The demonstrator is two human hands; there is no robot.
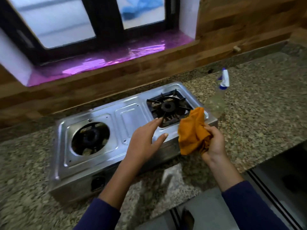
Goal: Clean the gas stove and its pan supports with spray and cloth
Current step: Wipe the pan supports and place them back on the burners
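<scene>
Stove shines silver, with one dark pan support.

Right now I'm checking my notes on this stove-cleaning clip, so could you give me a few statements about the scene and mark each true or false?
1. The right hand grips the orange cloth. True.
2. The pan support sits on the left burner. False: it sits on the right burner, and the left one is bare.
3. The spray bottle is in the left hand. False: it stands on the counter to the right of the stove. The left hand holds nothing, its straight fingers reaching toward the pan support.
4. The stove sits below a window. True.
</scene>
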